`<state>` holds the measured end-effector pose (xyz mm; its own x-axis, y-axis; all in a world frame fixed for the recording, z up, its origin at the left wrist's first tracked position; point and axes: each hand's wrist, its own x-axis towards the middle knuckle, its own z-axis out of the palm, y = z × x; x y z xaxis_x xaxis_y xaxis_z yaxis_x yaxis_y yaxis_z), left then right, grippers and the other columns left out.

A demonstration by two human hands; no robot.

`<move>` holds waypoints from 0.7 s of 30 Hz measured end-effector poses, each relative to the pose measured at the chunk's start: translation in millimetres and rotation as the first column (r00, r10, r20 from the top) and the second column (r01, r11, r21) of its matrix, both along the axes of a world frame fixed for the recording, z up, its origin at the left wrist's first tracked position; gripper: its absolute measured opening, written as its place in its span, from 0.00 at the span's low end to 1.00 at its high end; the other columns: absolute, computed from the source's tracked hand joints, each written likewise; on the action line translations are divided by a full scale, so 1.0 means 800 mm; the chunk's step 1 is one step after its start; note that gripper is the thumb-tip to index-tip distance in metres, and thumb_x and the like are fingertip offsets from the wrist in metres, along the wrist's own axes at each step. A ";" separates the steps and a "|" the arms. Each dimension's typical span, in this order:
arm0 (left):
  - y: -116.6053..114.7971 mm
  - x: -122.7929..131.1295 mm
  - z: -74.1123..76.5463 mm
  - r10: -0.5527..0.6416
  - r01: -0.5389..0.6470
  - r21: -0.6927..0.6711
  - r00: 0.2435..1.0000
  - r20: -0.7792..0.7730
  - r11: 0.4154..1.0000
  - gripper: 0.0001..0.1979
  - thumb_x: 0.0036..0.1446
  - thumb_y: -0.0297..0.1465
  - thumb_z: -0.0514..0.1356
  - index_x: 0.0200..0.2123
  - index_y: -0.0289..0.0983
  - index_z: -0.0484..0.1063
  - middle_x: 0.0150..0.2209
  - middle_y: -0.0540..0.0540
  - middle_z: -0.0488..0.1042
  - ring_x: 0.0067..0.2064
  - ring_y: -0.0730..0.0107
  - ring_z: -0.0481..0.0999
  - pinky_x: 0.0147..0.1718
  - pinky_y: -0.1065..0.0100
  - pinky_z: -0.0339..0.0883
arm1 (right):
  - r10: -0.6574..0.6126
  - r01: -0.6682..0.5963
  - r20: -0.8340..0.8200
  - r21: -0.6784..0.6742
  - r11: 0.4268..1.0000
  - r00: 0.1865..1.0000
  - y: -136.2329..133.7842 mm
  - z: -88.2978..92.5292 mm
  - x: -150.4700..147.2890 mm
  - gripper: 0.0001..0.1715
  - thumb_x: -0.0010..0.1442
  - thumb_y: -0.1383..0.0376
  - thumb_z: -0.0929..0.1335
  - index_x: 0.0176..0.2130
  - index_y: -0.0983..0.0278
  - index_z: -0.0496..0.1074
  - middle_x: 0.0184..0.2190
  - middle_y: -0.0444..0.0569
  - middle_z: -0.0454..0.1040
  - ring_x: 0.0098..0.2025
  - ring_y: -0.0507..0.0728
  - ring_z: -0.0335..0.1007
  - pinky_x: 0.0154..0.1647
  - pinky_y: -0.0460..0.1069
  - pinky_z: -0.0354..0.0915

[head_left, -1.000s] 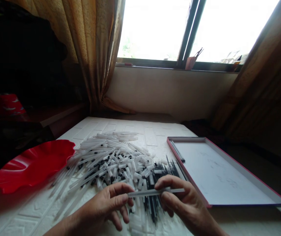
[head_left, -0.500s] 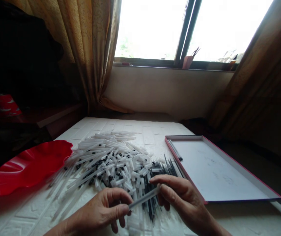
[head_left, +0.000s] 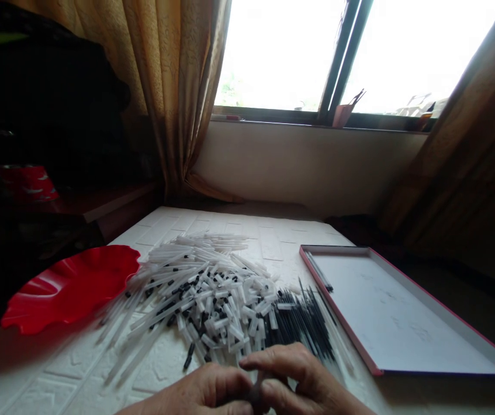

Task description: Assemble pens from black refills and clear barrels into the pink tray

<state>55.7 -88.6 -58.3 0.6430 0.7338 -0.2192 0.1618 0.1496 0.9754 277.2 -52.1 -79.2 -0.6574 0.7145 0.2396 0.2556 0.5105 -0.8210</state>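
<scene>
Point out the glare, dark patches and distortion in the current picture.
Head view: the window is blown out to white; head view: the red bowl shows glossy highlights; head view: the tray looks stretched toward the right edge, probably lens distortion; head view: shadow and fingers obscure whatever lies between the left hand and right hand.

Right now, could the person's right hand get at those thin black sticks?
Probably yes: the right hand is just in front of the thin black sticks, and nothing seems to stand between them. Its fingers are close to the left hand, though, and I can't tell whether it holds something.
</scene>
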 end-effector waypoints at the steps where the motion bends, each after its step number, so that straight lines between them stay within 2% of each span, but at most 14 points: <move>1: 0.002 -0.001 -0.005 0.023 -0.023 0.020 1.000 0.021 1.000 0.28 0.56 0.59 0.58 0.33 0.38 0.77 0.28 0.52 0.60 0.30 0.70 0.57 0.28 0.72 0.54 | -0.016 0.016 -0.002 -0.006 1.000 1.000 0.001 0.001 -0.001 0.22 0.63 0.50 0.69 0.52 0.56 0.79 0.39 0.54 0.82 0.38 0.60 0.78 0.41 0.52 0.72; 3: 0.007 -0.005 -0.014 0.090 -0.094 0.065 0.993 0.072 0.993 0.28 0.55 0.59 0.58 0.33 0.38 0.76 0.29 0.51 0.63 0.31 0.70 0.60 0.31 0.72 0.57 | -0.015 0.014 -0.021 -0.047 0.999 1.000 0.004 0.008 -0.003 0.24 0.63 0.50 0.68 0.52 0.59 0.79 0.36 0.53 0.82 0.36 0.59 0.77 0.37 0.50 0.72; 6: 0.016 -0.010 -0.029 0.190 -0.207 0.113 0.971 0.142 0.972 0.28 0.57 0.59 0.58 0.31 0.37 0.73 0.28 0.51 0.65 0.31 0.71 0.62 0.30 0.73 0.57 | -0.059 0.048 -0.087 -0.126 0.991 0.994 0.017 0.021 -0.001 0.25 0.66 0.50 0.65 0.47 0.64 0.80 0.26 0.49 0.78 0.26 0.54 0.71 0.29 0.47 0.68; 9: 0.025 -0.013 -0.043 0.271 -0.294 0.141 0.948 0.167 0.945 0.29 0.58 0.59 0.57 0.33 0.37 0.70 0.21 0.57 0.57 0.22 0.77 0.55 0.21 0.75 0.47 | -0.250 0.218 -0.177 -0.184 0.959 0.952 0.042 0.026 0.014 0.26 0.65 0.47 0.66 0.41 0.67 0.80 0.23 0.46 0.74 0.22 0.51 0.66 0.24 0.45 0.65; 11: 0.030 -0.015 -0.051 0.302 -0.324 0.115 0.937 0.178 0.939 0.29 0.58 0.61 0.55 0.34 0.38 0.69 0.17 0.61 0.50 0.18 0.78 0.47 0.17 0.73 0.40 | -0.367 0.336 -0.183 -0.179 0.924 0.912 0.063 0.029 0.028 0.26 0.64 0.47 0.67 0.40 0.67 0.79 0.24 0.46 0.75 0.23 0.51 0.66 0.24 0.45 0.64; 14: 0.033 -0.015 -0.060 0.297 -0.317 0.094 0.938 0.180 0.944 0.30 0.58 0.61 0.53 0.34 0.38 0.68 0.15 0.63 0.46 0.16 0.79 0.43 0.15 0.72 0.35 | -0.453 0.453 0.015 0.004 0.892 0.891 0.092 0.035 0.044 0.25 0.66 0.51 0.63 0.40 0.67 0.79 0.28 0.49 0.78 0.25 0.53 0.71 0.26 0.47 0.67; 17: 0.035 -0.016 -0.065 0.281 -0.299 0.131 0.950 0.136 0.945 0.30 0.58 0.61 0.53 0.33 0.38 0.69 0.15 0.62 0.46 0.17 0.79 0.44 0.17 0.71 0.37 | -0.495 0.453 0.245 0.210 0.867 0.834 0.114 0.039 0.046 0.19 0.63 0.58 0.64 0.40 0.65 0.80 0.33 0.52 0.81 0.32 0.57 0.76 0.35 0.50 0.70; 21: 0.035 -0.018 -0.069 0.279 -0.292 0.157 0.955 0.099 0.944 0.29 0.59 0.60 0.54 0.32 0.38 0.69 0.15 0.61 0.46 0.19 0.77 0.47 0.19 0.70 0.40 | -0.561 0.457 0.355 0.338 0.823 0.748 0.138 0.045 0.043 0.14 0.59 0.64 0.66 0.38 0.62 0.82 0.39 0.54 0.82 0.37 0.61 0.76 0.40 0.53 0.67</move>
